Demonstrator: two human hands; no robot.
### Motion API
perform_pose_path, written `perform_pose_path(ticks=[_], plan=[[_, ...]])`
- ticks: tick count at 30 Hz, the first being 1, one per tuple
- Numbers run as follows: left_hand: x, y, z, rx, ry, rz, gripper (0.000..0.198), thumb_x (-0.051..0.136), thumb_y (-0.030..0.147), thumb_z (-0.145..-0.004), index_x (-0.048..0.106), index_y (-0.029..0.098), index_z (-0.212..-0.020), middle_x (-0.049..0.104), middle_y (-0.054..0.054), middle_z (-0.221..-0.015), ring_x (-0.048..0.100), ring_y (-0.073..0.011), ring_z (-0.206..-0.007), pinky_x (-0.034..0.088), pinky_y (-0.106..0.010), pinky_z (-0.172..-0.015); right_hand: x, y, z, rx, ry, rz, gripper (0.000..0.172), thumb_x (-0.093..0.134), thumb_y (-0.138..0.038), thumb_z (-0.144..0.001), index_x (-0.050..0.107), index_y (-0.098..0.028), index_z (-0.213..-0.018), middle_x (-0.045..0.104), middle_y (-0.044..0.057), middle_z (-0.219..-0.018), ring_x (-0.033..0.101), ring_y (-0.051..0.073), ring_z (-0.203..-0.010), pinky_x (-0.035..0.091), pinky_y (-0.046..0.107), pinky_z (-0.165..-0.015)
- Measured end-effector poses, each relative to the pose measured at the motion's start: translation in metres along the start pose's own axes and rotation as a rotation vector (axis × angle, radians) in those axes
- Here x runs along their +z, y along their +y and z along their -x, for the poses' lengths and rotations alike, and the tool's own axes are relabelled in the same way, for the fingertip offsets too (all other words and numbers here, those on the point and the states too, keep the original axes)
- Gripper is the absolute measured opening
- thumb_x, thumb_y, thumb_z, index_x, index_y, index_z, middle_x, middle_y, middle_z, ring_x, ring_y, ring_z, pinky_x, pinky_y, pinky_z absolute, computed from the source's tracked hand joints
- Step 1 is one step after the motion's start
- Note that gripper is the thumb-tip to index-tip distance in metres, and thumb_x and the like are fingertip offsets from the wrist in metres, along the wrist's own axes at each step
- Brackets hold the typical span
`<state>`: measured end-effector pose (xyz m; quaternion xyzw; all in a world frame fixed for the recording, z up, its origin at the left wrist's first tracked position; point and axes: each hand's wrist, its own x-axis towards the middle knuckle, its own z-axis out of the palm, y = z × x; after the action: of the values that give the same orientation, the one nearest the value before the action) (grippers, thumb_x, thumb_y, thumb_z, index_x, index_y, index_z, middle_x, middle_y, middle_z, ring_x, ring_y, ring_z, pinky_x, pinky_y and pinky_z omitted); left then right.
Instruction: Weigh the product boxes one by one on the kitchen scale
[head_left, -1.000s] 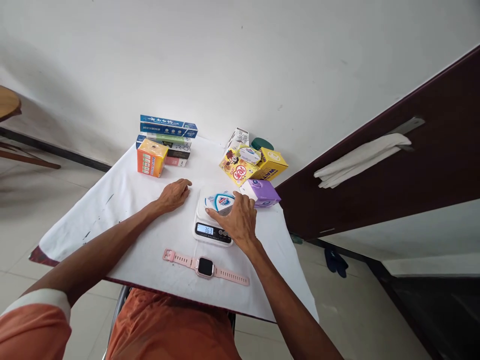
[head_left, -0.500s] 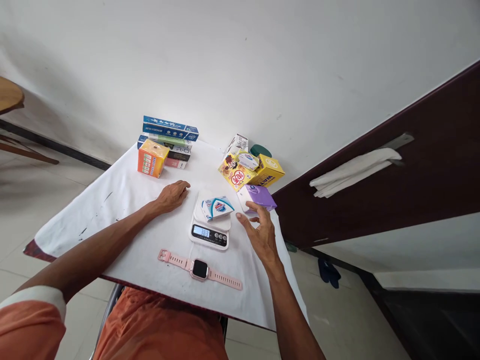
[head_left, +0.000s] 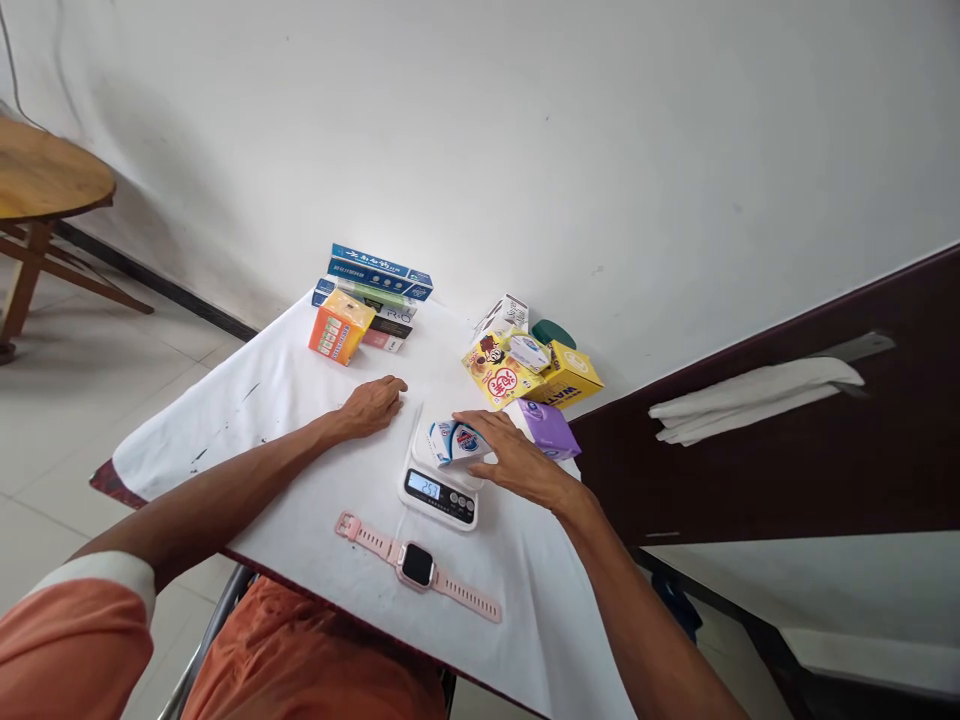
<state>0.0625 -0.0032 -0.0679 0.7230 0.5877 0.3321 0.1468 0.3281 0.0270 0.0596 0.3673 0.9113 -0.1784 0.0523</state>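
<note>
A white-and-blue soap box (head_left: 457, 441) sits on the white plate of a small kitchen scale (head_left: 440, 497), whose display is lit. Coming in from the right, my right hand (head_left: 514, 455) grips the box's right end between thumb and fingers. My left hand (head_left: 373, 405) rests on the cloth left of the scale, fingers loosely bent and holding nothing. In front of the scale lies a smartwatch (head_left: 416, 566) with a pink strap. A purple-and-white box (head_left: 549, 428) stands just behind my right hand, partly covered by it.
At the back left, an orange box (head_left: 340, 328) stands before a stack of long boxes with a blue box (head_left: 381, 272) on top. Yellow boxes (head_left: 574, 376), a white box (head_left: 505, 314) and a green lid (head_left: 553, 333) are grouped at the back right. A wall borders the table.
My right hand has moved left from beside the purple box and closed on the soap box. The scale's reading has dropped. My left hand stays on the cloth; the view has shifted.
</note>
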Motion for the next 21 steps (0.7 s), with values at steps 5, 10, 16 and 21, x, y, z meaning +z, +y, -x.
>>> perform_pose_path(ticks=[5,10,16,21], plan=[[0.001,-0.001,0.0,-0.008,0.0,0.004,0.034,0.048,0.013,-0.094,0.065,0.016,-0.124,0.073,-0.011,-0.111,0.072,-0.0239,-0.099,0.057,-0.038,-0.09,0.001,-0.003,-0.016,-0.063,0.009,0.062,0.071,0.068,-0.016,-0.072,0.064,-0.03,-0.141,0.064,0.006,-0.146,0.052,0.032,-0.138,0.045,0.052,-0.113],[-0.002,0.0,-0.002,-0.02,0.044,0.016,0.034,0.043,0.014,-0.096,0.065,0.017,-0.122,0.073,-0.012,-0.116,0.071,-0.0229,-0.102,0.056,-0.038,-0.092,-0.022,-0.008,-0.022,-0.05,0.076,0.032,0.052,0.077,-0.023,-0.068,0.073,-0.028,-0.12,0.073,0.005,-0.125,0.062,0.031,-0.123,0.049,0.048,-0.108],[-0.016,0.013,-0.003,-0.241,0.133,0.016,0.028,0.045,0.017,-0.096,0.069,0.017,-0.111,0.074,-0.011,-0.108,0.069,-0.0241,-0.1,0.052,-0.035,-0.087,-0.05,-0.021,-0.073,0.015,0.335,-0.262,0.046,0.08,-0.036,-0.07,0.069,-0.023,-0.113,0.075,0.006,-0.116,0.069,0.026,-0.107,0.054,0.043,-0.097],[-0.049,0.014,-0.003,-0.315,-0.018,0.017,0.017,0.056,0.018,-0.084,0.073,0.017,-0.082,0.073,-0.007,-0.08,0.066,-0.0223,-0.075,0.047,-0.032,-0.069,-0.014,-0.04,-0.157,0.096,0.411,-0.589,0.05,0.081,-0.04,-0.063,0.062,-0.021,-0.104,0.073,0.002,-0.106,0.066,0.021,-0.1,0.055,0.039,-0.094]])
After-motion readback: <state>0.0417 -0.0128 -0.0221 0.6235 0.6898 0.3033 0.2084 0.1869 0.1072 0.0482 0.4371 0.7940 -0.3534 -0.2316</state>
